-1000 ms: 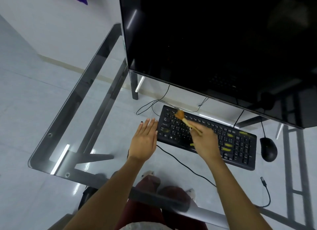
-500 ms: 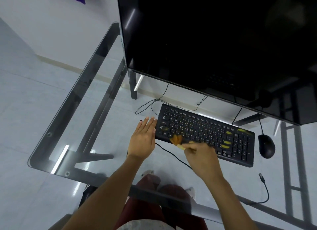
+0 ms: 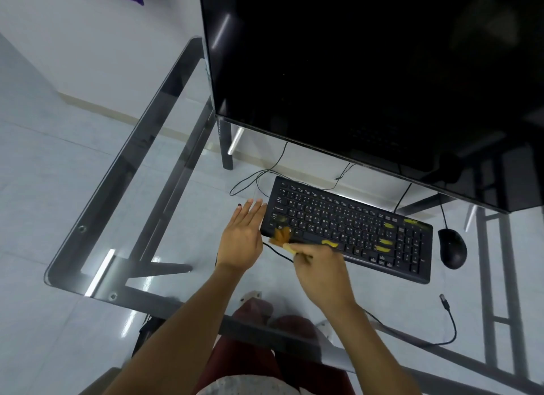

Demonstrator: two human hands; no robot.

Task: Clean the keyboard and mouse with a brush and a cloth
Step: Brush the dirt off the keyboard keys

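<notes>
Your right hand (image 3: 319,272) grips the brush (image 3: 284,238) at the black keyboard's (image 3: 353,226) near-left corner; your flat left hand (image 3: 243,241) touches its left edge on the glass table (image 3: 117,218).

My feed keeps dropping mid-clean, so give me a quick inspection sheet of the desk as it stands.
Surface: glass desk, metal frame.
Job's things: black keyboard with yellow marks; brush at its near-left corner; black mouse right of it; no cloth seen.
Clutter: nothing seen.
Hands: right hand grips the brush; left hand flat against the keyboard's left end.
Cables: loose cable, plug free.
Surroundings: dark monitor, tiled floor.
</notes>
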